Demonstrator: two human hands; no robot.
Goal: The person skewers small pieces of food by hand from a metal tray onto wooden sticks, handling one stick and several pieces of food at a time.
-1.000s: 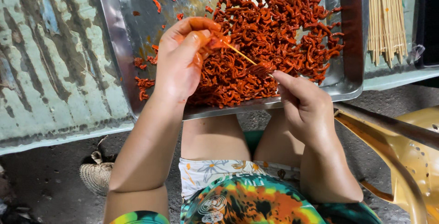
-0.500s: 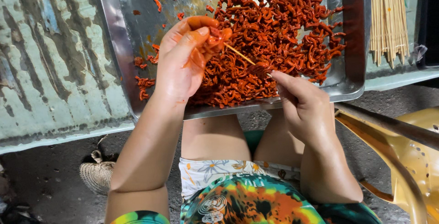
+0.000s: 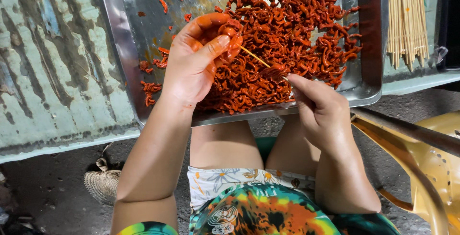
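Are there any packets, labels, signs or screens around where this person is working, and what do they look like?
No packets, signs or screens show.
Round printed badge: on the front of the person's tie-dye shirt, bottom centre; pale circle with a dark outline, lettering too small to make out.
Loose skewers: pale wooden bundle, unwrapped, right of the metal tray.

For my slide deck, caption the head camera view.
Left hand pinches red marinated strips onto a skewer held by the right hand over a metal tray.
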